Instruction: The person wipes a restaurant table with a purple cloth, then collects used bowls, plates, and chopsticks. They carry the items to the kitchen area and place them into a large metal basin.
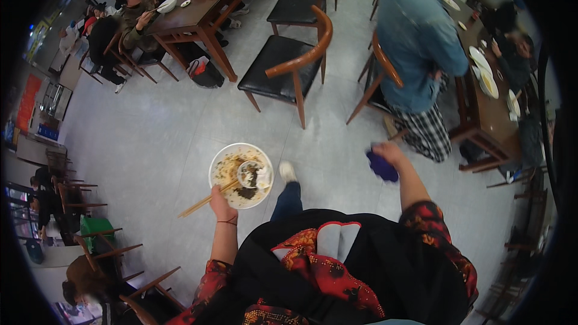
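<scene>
My left hand [223,207] grips the rim of a large white bowl [228,150] smeared with food leftovers. A small dish [245,172], a crumpled white tissue [263,179] and dark scraps lie inside it. Under my left thumb, wooden chopsticks [198,204] cross the rim and stick out to the left. Off to the right, my right hand [390,153] holds a bunched dark purple cloth [383,169]. Both hands are held out in front of me above the grey floor.
Ahead stands a wooden chair with a black seat [280,70]. A person in a denim jacket [413,40] stands by a chair and the right table [494,122], which bears dishes. Diners sit at the left table [198,4], with a black bag [205,74] beneath. More chairs line the left.
</scene>
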Demonstrator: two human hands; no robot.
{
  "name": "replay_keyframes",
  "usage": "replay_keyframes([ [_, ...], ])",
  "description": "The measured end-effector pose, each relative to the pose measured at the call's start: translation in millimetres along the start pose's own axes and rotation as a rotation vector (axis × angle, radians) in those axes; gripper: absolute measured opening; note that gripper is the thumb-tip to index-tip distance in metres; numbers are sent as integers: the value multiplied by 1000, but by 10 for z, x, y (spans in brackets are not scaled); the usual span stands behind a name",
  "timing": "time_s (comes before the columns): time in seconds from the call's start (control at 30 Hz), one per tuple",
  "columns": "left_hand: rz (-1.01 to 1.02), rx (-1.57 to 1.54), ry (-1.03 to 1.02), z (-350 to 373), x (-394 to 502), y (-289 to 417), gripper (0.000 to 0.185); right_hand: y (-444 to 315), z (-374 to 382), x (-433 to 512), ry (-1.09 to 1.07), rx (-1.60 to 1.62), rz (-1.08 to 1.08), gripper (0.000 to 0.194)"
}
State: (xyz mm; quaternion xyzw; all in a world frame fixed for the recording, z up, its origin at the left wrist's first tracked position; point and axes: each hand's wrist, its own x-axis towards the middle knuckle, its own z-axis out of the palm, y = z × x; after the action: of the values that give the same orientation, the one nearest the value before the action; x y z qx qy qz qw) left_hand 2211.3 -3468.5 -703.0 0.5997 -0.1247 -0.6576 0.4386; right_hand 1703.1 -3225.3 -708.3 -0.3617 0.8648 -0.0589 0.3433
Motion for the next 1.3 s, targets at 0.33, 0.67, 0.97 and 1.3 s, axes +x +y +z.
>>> replay_keyframes([
  [0.33, 69, 42, 176, 1102, 1540, 644, 42, -2008, -1023, 3009, -54, 954, 349, 54],
  [0.67, 121, -18, 72, 3063, 2457, 1040, 50, -2442, -876, 3883, -200, 129, 49, 59],
  [0.97, 210, 0, 3, 3366, 2501, 1300, 53, -2951, -267, 4208, -469, 215, -322, 80],
  [1.3, 150, -151, 85, 4670, 3372, 1009, 50, -1678, -2451, 6371, -26, 1102, 111, 45],
])
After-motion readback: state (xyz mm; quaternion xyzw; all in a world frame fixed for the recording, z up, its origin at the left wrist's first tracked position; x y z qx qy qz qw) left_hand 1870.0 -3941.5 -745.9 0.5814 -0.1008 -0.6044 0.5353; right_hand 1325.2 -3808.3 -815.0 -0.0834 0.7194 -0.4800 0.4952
